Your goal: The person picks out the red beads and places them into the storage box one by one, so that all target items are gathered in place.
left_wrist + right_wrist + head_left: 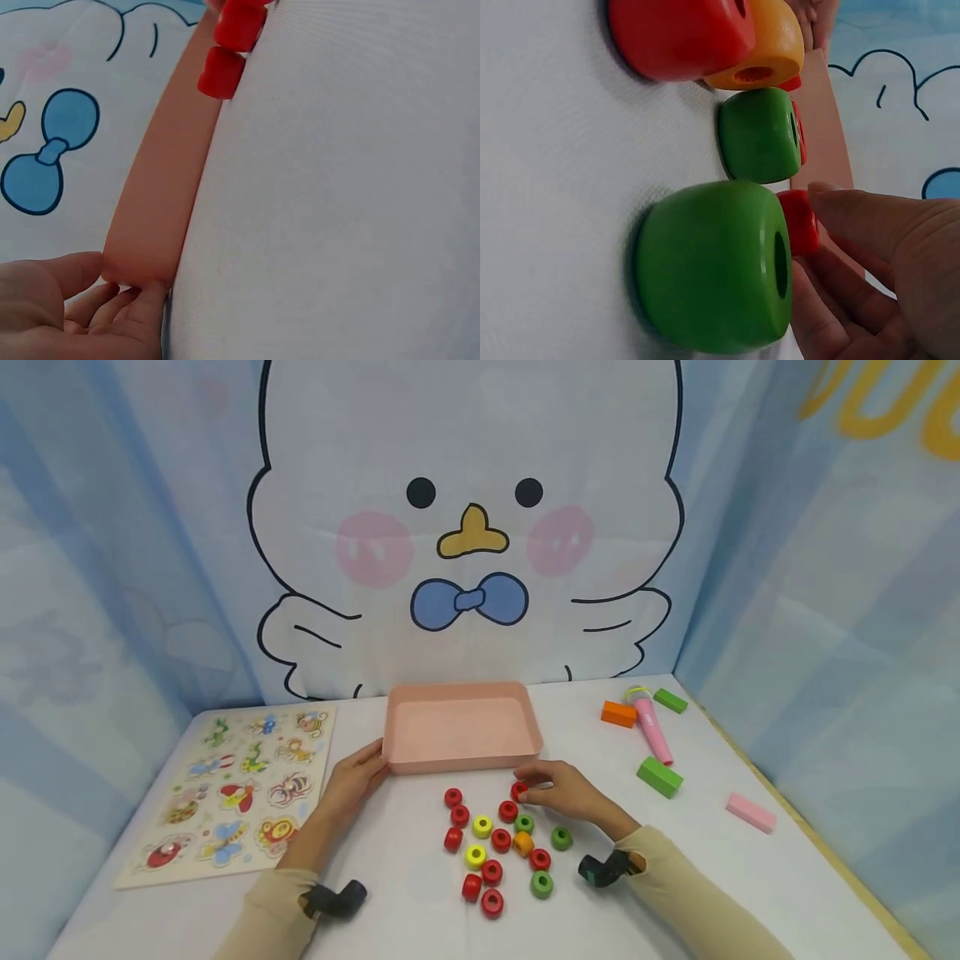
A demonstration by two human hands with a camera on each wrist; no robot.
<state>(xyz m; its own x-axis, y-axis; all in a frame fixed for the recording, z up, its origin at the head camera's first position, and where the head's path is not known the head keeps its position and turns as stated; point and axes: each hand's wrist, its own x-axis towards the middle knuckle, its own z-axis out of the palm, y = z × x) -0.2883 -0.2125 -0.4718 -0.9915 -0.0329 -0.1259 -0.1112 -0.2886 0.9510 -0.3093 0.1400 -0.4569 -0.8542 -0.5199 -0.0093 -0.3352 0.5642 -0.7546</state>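
Note:
A shallow pink tray (463, 767) stands at the back of the white table. My left hand (358, 777) holds its front left corner; in the left wrist view the thumb (79, 271) lies at the upper rim and bent fingers at the end wall. My right hand (561, 788) pinches a red bead (518, 791) between thumb and fingers, just in front of the tray's right side. Nearer to me lie loose beads with holes: several red ones (492, 904), several green ones (541, 884), two yellow ones (476, 857) and an orange one (523, 843).
On the left lies an insect puzzle board (247, 768). To the right are a pink toy microphone (652, 731), an orange block (618, 714), a green block (660, 777), a smaller green block (670, 701) and a pink block (751, 812). A printed curtain (472, 652) hangs behind the tray.

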